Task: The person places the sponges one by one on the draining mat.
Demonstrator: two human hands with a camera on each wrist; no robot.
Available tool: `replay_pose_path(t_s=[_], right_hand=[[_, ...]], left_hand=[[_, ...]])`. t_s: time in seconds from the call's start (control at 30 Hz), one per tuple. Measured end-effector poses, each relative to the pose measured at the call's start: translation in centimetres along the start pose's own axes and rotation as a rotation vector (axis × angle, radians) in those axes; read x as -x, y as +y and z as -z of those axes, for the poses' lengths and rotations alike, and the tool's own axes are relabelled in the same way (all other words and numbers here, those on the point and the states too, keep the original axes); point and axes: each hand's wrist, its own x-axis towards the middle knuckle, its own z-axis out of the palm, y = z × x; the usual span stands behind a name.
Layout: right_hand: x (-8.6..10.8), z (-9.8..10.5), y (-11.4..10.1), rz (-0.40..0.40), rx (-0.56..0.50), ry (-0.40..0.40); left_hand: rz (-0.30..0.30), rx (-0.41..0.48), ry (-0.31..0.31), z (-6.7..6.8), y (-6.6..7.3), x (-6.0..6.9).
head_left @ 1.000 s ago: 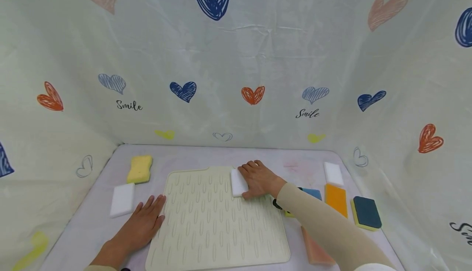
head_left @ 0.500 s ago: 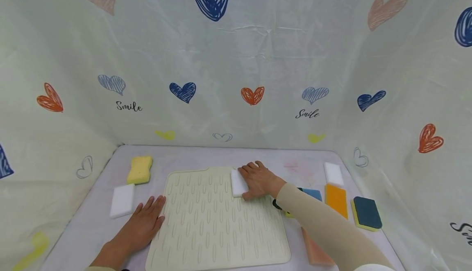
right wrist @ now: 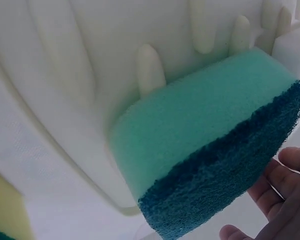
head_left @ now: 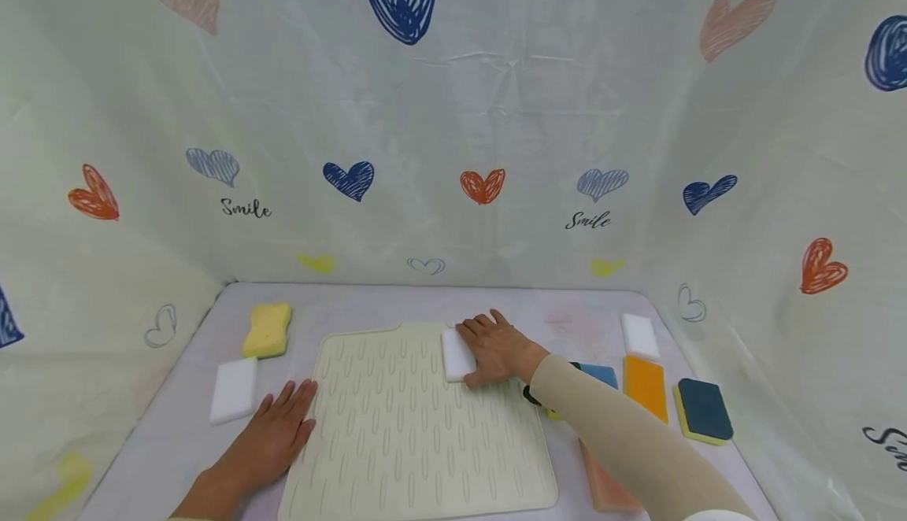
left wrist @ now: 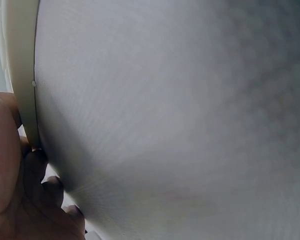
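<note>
- My right hand (head_left: pixel 494 348) sits over the far right corner of the mat (head_left: pixel 397 442), fingers apart and partly bent over the teal sponge (right wrist: pixel 205 125); whether my grip squeezes it I cannot tell.
- That sponge rests on the mat near its far right corner, dark scrub side facing away from the mat's surface, hidden by my hand in the head view.
- The white sponge (head_left: pixel 458 354) lies at the mat's far edge, by my right thumb and fingertips.
- My left hand (head_left: pixel 272 434) is opened out flat, holding nothing, fingertips at the mat's left edge.
- Near the tabletop (head_left: pixel 340 301)'s far left corner is a yellow sponge (head_left: pixel 267 330), with a white block (head_left: pixel 235 389) nearer me.
- Along the tabletop's right edge: an orange sponge (head_left: pixel 646 386) and a navy sponge (head_left: pixel 705 408).
- A peach sponge (head_left: pixel 605 482) lies partly behind my right sleeve (head_left: pixel 623 434), right of the mat.
</note>
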Motion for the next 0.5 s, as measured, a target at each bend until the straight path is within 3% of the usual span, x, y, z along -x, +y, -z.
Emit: replay_pose_path(t_s=[0.23,0.37,0.5], right_hand=[[0.5,0.6,0.2,0.003,0.018,0.076],[1.1,1.3,1.1,0.017,0.05,0.209],[2.1,1.4,3.2,-0.019,0.035,0.358]], left_hand=[[-0.011,-0.002,0.009,-0.2,-0.2,0.0],[-0.016,-0.004,0.012,-0.3,-0.3,0.0],[-0.02,-0.016,0.017,-0.2,-0.3,-0.1]])
